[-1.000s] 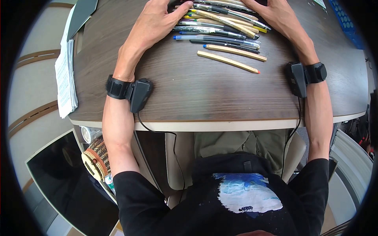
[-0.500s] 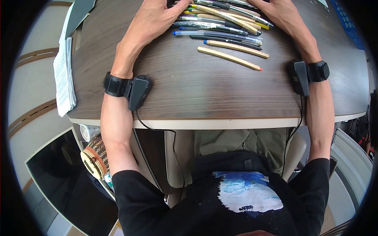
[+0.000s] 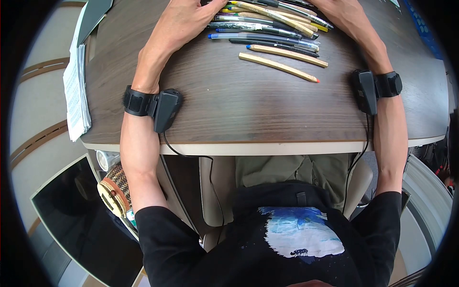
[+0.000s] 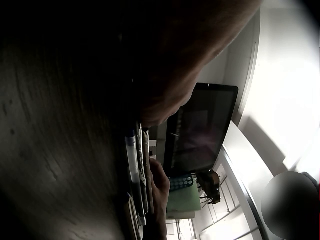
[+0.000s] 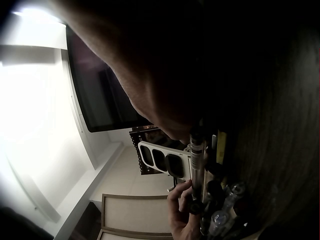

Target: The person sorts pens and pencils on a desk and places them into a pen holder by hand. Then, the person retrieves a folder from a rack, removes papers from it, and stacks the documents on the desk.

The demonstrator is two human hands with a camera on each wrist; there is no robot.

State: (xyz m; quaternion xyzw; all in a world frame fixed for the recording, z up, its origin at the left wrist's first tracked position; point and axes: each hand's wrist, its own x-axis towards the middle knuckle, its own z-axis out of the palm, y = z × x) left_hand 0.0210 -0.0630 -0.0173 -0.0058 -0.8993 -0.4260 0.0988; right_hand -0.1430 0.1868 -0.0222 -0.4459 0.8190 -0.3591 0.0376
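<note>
A row of pens and wooden colored pencils lies on the dark wood table (image 3: 267, 110), heaped toward the far side. My left hand (image 3: 184, 21) is at the left end of the heap, its thumb reaching over the pen ends. At the right end my right hand (image 3: 340, 14) rests close against the pens. The top edge of the head view cuts off most fingers of both hands. Nearest me are a red-tipped pencil (image 3: 277, 67) and a blue-tipped pencil (image 3: 287, 55), both apart from the hands. A clear blue-ended pen (image 3: 263, 37) lies just beyond.
Papers (image 3: 75, 95) hang over the table's left edge. A blue perforated basket (image 3: 421, 28) stands at the far right. Behind the hands is a dark monitor (image 4: 200, 130). A white piece with three dark oval openings (image 5: 159, 159) shows beyond the pens in the right wrist view.
The head view has shifted slightly, so the pens and hands sit higher in it. Both forearms have moved a little apart; the hands stay at the two ends of the heap.
</note>
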